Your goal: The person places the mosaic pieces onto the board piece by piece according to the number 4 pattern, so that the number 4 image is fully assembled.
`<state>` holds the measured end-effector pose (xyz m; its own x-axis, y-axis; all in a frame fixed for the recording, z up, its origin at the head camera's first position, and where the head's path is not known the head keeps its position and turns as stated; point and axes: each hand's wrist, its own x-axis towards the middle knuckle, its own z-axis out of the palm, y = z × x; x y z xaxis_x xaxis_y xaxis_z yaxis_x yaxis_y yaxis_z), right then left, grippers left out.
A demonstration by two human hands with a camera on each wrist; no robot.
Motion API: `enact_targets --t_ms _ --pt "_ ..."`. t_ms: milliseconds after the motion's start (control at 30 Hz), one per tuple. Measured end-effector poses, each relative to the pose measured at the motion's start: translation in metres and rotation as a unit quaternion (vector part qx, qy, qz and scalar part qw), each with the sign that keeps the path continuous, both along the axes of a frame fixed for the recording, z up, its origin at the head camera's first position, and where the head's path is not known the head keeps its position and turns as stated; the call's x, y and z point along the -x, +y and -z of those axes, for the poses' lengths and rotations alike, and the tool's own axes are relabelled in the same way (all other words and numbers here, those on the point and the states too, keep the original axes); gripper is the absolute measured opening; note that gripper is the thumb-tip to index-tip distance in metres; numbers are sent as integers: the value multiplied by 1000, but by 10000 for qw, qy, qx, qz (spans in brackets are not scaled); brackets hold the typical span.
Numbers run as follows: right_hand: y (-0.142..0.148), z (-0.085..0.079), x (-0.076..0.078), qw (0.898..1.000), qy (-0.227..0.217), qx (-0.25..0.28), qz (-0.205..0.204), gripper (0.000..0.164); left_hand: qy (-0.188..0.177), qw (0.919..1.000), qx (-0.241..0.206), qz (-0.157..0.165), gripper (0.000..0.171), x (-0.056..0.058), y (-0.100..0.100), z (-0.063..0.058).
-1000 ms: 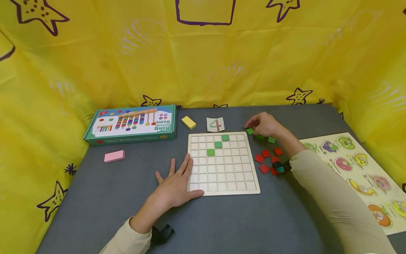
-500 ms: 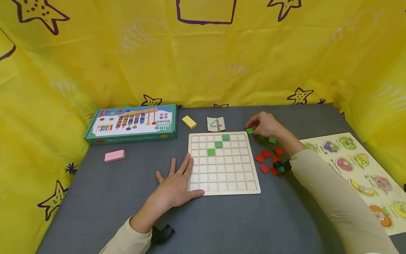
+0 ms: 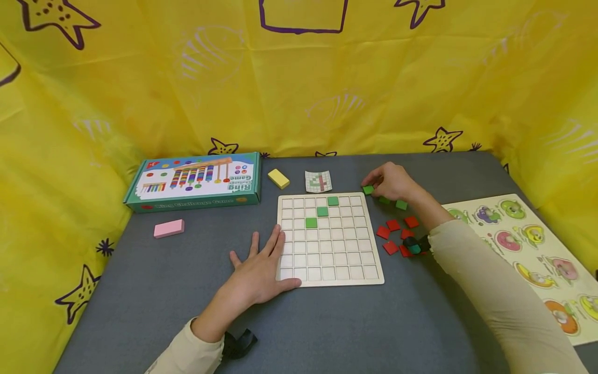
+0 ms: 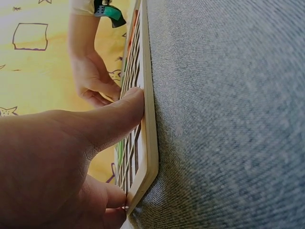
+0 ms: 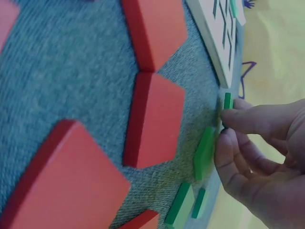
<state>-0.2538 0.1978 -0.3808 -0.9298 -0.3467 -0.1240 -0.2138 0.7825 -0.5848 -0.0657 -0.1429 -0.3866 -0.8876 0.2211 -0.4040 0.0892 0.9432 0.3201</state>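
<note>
A pale square grid board [image 3: 328,259] lies on the grey table, with three green tiles [image 3: 322,211] in a diagonal line in its upper cells. My left hand [image 3: 254,278] rests along the board's left edge, fingers spread and straight, the thumb on its near rim; the left wrist view shows the thumb [image 4: 114,117] on that rim. Past the board's far right corner, my right hand [image 3: 392,182] pinches a green tile [image 5: 228,101] between thumb and fingers. More loose green tiles [image 3: 401,205] lie under and beside this hand, partly hidden by it.
Several red tiles [image 3: 393,225] lie right of the board, below my right wrist. A small pattern card [image 3: 318,182] and a yellow block [image 3: 279,178] sit beyond it. At left are a game box [image 3: 193,182] and a pink block [image 3: 169,228]; a fruit puzzle board [image 3: 528,259] lies far right.
</note>
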Motion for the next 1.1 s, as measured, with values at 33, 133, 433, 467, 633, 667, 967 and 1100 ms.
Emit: enact_targets --t_ms 33,133,433,467,633,667,967,1100 --pt "0 -1 -1 10000 -13 28 25 30 -6 10000 0 0 111 0 0 0" --pt "-2 -5 -4 9997 -105 156 124 30 -6 10000 -4 7 111 0 0 0" --pt "-6 -9 -11 9982 -361 444 189 29 -9 10000 7 12 111 0 0 0" --pt "-7 -10 -12 9981 -371 454 188 29 1 10000 6 15 111 0 0 0" --pt "-10 -10 -16 9968 -445 616 241 28 40 10000 -4 21 111 -1 -1 1" --pt "-11 -10 -17 9965 -451 656 251 28 43 10000 -5 25 111 -1 -1 1" --pt "-22 -14 -30 9927 -700 933 321 30 19 10000 -22 36 111 0 -2 2" --pt "-30 -16 -38 9911 -853 966 334 31 22 10000 -28 40 111 -1 -2 1"
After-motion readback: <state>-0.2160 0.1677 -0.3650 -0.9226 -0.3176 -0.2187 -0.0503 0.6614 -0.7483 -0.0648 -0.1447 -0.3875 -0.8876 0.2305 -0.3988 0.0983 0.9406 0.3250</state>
